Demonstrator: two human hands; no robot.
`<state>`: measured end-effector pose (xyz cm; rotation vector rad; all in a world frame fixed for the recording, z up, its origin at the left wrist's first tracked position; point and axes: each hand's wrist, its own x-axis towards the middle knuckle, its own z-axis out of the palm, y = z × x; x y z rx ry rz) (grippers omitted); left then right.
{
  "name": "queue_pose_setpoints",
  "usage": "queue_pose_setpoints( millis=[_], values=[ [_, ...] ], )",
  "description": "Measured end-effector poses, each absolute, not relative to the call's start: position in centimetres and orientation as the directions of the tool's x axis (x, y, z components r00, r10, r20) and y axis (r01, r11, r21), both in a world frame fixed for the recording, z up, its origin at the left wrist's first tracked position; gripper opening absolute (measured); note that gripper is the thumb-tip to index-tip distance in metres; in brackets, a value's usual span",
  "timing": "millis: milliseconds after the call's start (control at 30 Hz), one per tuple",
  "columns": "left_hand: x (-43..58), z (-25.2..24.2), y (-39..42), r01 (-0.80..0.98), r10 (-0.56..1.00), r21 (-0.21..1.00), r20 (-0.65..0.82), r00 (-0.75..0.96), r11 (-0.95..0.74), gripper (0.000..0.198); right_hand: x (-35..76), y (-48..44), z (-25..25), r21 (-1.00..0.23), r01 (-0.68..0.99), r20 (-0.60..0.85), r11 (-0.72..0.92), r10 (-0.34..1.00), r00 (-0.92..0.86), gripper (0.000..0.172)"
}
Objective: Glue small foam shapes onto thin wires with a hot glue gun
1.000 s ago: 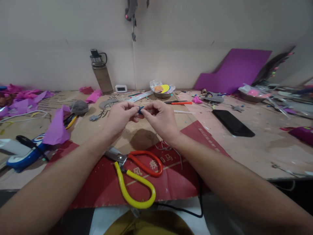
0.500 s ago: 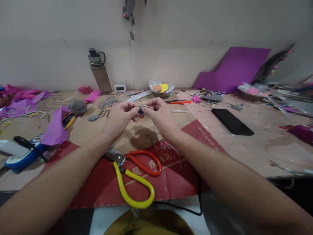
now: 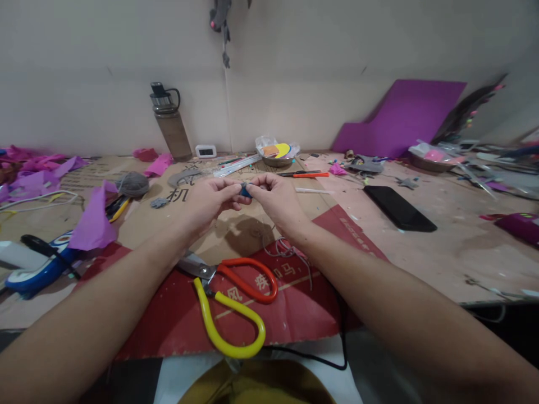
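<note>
A small dark blue piece is pinched between my two hands above the cardboard; its kind is too small to make out. My left hand grips it from the left with thumb and forefinger. From the right, the fingertips of my right hand close on the same piece. Below my hands lies a pair of scissors with one red and one yellow handle loop, blades partly under my left forearm. Thin pale cord is loosely coiled beside my right wrist.
Cardboard covers the table's middle. A black phone lies to the right, and an orange-handled tool beyond my hands. A water bottle, grey yarn ball and purple scraps are on the left. A bowl stands at the back.
Both hands have sunk slightly, still holding the blue piece, and more of it shows between the fingertips. The things on the table have stayed in place.
</note>
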<state>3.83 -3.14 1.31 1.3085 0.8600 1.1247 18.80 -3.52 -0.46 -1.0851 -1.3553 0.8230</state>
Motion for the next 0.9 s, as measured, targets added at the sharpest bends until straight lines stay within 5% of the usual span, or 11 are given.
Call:
queue_pose_setpoints(
  millis=[533, 700, 900],
  values=[
    [3.2, 1.2, -2.5, -0.115, 0.981, 0.98, 0.174, 0.08, -0.165, 0.012, 18.3, -3.8, -1.0, -0.908, 0.209, 0.378, 0.364, 0.925, 0.031, 0.018],
    [2.5, 1.3, -1.9, -0.107, 0.98, 0.975, 0.194, -0.042, -0.197, 0.011, 18.2, -3.6, -1.7, -0.887, 0.246, 0.368, 0.39, 0.921, -0.129, 0.018],
    [2.1, 1.6, -1.6, -0.14, 0.99, 0.981, 0.126, -0.064, -0.134, 0.012, 18.3, -4.0, -2.1, -0.767, 0.481, 0.281, 0.426, 0.895, -0.346, 0.021]
  ],
)
